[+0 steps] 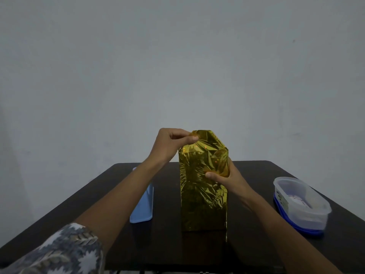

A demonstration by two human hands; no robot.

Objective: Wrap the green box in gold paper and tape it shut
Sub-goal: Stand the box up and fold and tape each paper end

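A tall box stands upright in the middle of the dark table [246,244]. Shiny gold paper [201,198] covers it completely, so no green shows. At the top the paper is folded into a slanted flap. My left hand [169,147] pinches the upper left corner of that flap between thumb and fingers. My right hand [225,177] grips the box's right side near the top, thumb pressed on the front face. No tape is visible on the box or in either hand.
A light blue flat lid or tray [143,204] lies left of the box, partly behind my left forearm. A clear plastic container on a blue base [300,204] sits at the right, near the table's edge. A plain grey wall is behind.
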